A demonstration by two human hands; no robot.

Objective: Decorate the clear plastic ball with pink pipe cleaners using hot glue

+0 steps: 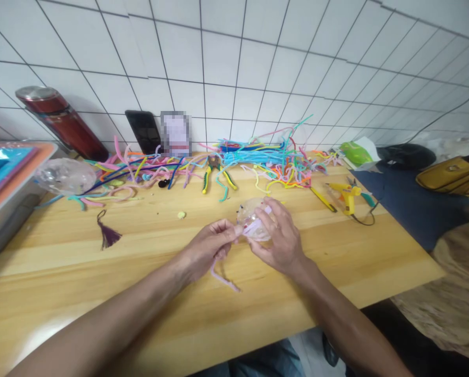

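Over the middle of the wooden table [159, 293], my right hand [279, 238] wraps round a clear, roundish plastic container [245, 210]. Small bits show inside it or on its wall; I cannot tell which. A pale purple pipe cleaner [254, 226] lies across the container's near side. My left hand [214, 241] pinches this pipe cleaner at the container's left edge, fingers closed. Its loose end [223, 280] hangs bent below my left hand. My palms and fingers hide part of the container.
Heaped pipe cleaners [254, 156] line the wall, with green-yellow pliers [214, 170] in front. A yellow glue gun [348, 195] and yellow cutter [324, 200] lie right. Left are another clear container [67, 177], purple tassel [109, 235] and red flask [64, 123]. A phone [143, 131] leans behind.
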